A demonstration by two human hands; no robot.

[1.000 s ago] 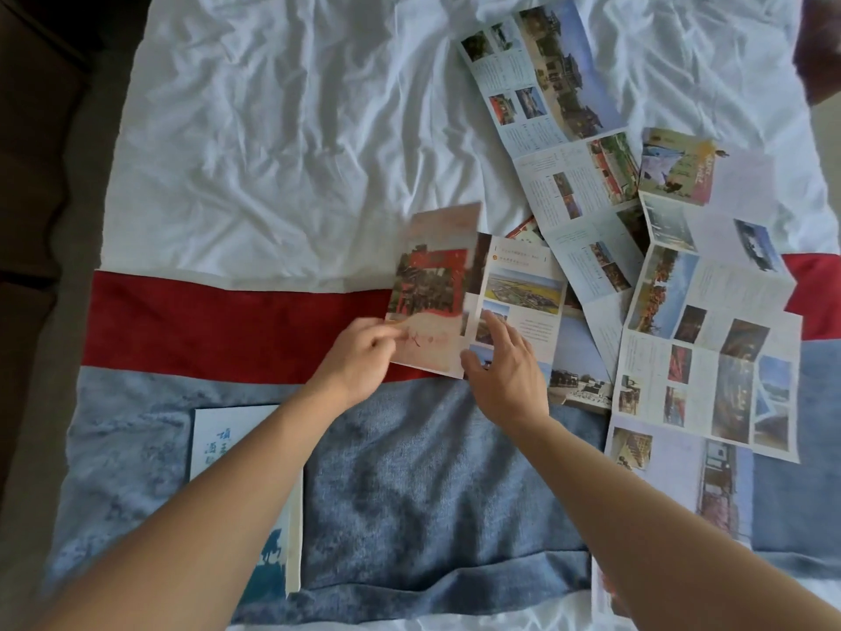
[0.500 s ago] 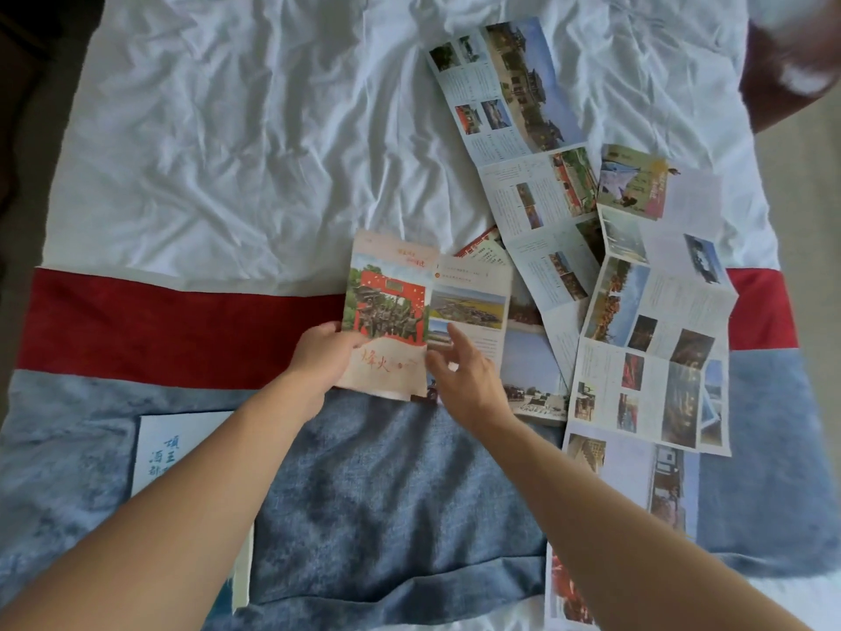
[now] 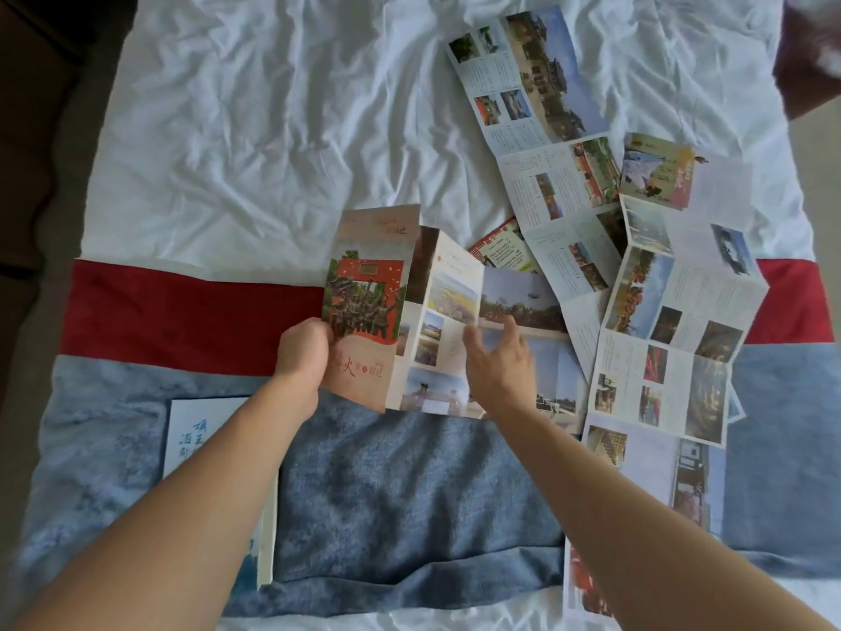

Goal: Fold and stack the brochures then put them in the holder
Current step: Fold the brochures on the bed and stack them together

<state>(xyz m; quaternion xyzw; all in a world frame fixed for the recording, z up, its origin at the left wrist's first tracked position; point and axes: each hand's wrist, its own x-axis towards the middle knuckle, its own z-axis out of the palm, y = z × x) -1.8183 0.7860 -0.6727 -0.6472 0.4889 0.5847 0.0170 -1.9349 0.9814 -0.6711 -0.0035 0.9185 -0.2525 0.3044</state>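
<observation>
A brochure with a red and orange cover (image 3: 364,307) lies partly folded at the middle of the bed. My left hand (image 3: 302,352) grips its left edge at the cover panel. Spread flat, fingers apart, my right hand (image 3: 498,362) rests on the brochure's unfolded inner panels (image 3: 448,311), one of which stands up in a ridge. A long unfolded brochure (image 3: 541,129) runs from the top toward the middle. Another unfolded brochure (image 3: 669,330) lies at the right. A folded white and blue brochure (image 3: 195,439) lies at the lower left, partly under my left forearm.
The bed has a crumpled white sheet (image 3: 273,129), a red band (image 3: 182,311) and a blue-grey blanket (image 3: 387,494). A small red-bordered leaflet (image 3: 500,248) peeks from under the long brochure. More unfolded pages (image 3: 682,485) lie at the lower right. Dark floor lies to the left.
The brochure's inner panels have spread out to the right under my right hand, and one panel now stands up. My left hand keeps hold of the cover edge.
</observation>
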